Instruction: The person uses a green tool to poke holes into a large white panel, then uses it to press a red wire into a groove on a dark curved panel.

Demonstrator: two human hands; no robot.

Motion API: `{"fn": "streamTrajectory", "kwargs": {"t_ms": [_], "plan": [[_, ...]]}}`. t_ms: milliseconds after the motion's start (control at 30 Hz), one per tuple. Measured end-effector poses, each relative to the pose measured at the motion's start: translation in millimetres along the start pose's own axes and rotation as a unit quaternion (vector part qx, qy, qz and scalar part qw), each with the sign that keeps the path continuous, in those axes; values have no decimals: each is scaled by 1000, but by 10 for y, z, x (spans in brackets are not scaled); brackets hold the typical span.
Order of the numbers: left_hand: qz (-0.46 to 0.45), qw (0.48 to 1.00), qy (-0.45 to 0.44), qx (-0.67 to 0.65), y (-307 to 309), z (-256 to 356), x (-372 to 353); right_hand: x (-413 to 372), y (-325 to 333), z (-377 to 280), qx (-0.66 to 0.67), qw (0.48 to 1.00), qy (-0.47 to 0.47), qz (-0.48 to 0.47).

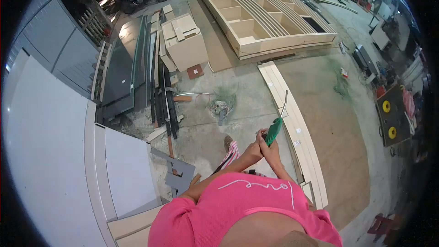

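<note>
Two-handed grip, little room for a slip.
My left hand (256, 147) and right hand (271, 150) are both clenched around the green-handled tool (274, 130) before my chest; a slip could drive its metal tip (284, 103) into the pale boards (299, 132), and the tangled cord (222, 105) beyond could trip me.

Cardboard box (187, 48) beside large wooden cabinet frame (274, 18)

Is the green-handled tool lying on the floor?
No, the left hand and right hand hold the green-handled tool up above the concrete floor.
</note>
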State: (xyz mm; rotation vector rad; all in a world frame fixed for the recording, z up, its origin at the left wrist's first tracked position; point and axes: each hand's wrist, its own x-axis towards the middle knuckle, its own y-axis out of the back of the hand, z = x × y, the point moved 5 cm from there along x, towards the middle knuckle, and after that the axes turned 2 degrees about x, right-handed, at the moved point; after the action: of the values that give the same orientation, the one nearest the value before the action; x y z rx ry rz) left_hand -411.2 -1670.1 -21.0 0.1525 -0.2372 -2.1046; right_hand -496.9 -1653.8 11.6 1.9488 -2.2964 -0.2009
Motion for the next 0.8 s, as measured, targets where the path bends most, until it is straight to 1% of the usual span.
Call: {"fn": "streamTrajectory", "kwargs": {"t_ms": [33,67,133,167,233,267,300,367,400,433,500,533,567,633,667,733,767,800], "plan": [[-31,998,56,4,102,-99,226,243,-51,19,-6,1000,2,-3],[-25,998,54,0,268,-131,451,503,-114,11,0,1000,-5,1],[-24,993,-100,58,635,-2,907,1133,-257,-130,1,1000,-7,-7],[-15,994,-97,55,827,-36,1149,1423,-331,-185,8,1000,-4,-16],[43,979,-188,74,1251,65,1525,1882,-510,-270,13,999,-15,-33],[30,996,-79,-5,1434,-17,1737,2157,-604,-363,9,999,-12,-48],[35,997,-71,-9,1632,32,1926,2409,-693,-431,5,998,-9,-63],[25,997,-64,35,1961,66,2223,2802,-848,-452,20,997,-9,-74],[62,992,-102,30,2095,60,2367,2986,-920,-492,30,997,0,-65],[65,992,-98,36,2204,8,2475,3181,-993,-522,41,998,12,-55],[66,995,-72,-2,2408,-86,2708,3554,-1128,-369,72,996,14,-57],[52,998,-23,-2,2485,-240,2860,3733,-1185,-275,51,996,-3,-79],[55,998,-18,-2,2574,-321,2992,3902,-1238,-172,28,994,-21,-100],[74,996,-49,11,2788,-394,3291,4284,-1349,-123,40,992,-35,-111],[78,996,-46,12,2872,-502,3469,4492,-1407,-103,52,991,-46,-117],[130,989,-70,32,3078,-679,3874,4949,-1498,-119,55,989,-42,-131],[133,988,-70,34,3195,-777,4103,5227,-1537,-121,55,988,-37,-140],[129,991,-26,30,3326,-858,4328,5513,-1571,-39,56,988,-35,-143]]}}
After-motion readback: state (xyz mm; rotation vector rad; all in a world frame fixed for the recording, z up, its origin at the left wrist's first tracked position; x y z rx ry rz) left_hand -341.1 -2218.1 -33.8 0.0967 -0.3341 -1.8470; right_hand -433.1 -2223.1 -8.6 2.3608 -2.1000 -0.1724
